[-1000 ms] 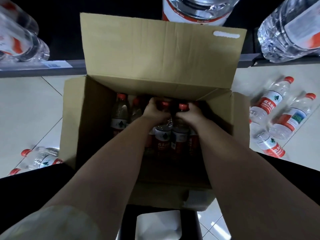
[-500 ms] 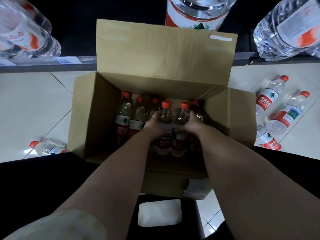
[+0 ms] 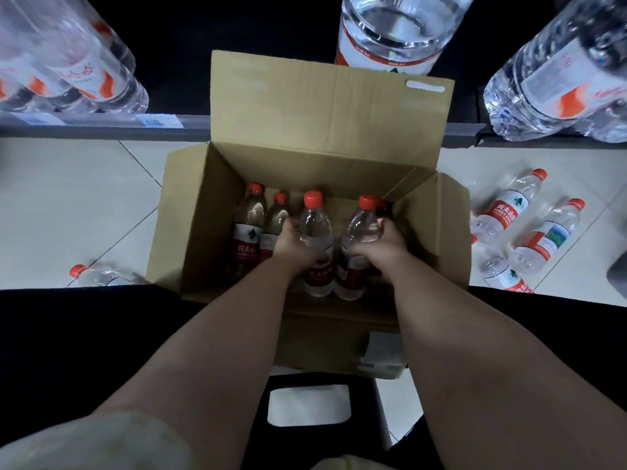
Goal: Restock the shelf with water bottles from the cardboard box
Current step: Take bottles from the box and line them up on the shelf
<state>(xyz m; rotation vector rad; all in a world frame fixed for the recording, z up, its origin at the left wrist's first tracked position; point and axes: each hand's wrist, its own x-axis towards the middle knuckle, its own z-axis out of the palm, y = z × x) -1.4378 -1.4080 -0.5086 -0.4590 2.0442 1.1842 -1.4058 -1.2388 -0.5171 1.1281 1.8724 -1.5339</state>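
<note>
Cardboard box (image 3: pixel 190 232) open! Left hand (image 3: pixel 298 247) has fingers curled round the left bottle (image 3: pixel 315 222), right hand (image 3: pixel 381 249) round the right bottle (image 3: pixel 364 225); the 2 upright inside, shelf (image 3: pixel 101 125) straight ahead.

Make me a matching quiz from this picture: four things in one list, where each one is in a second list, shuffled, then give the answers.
Things
1. brown cardboard box
2. large clear water jug with red-and-white label
3. single small red-capped bottle lying down
4. left hand

Places
A. on the shelf, behind the box's raised flap
B. gripping a clear red-capped bottle inside the box
C. on the tiled floor, left of the box
D. open, between the person and the shelf

Pairs: 1-D, 2-A, 3-C, 4-B
</note>
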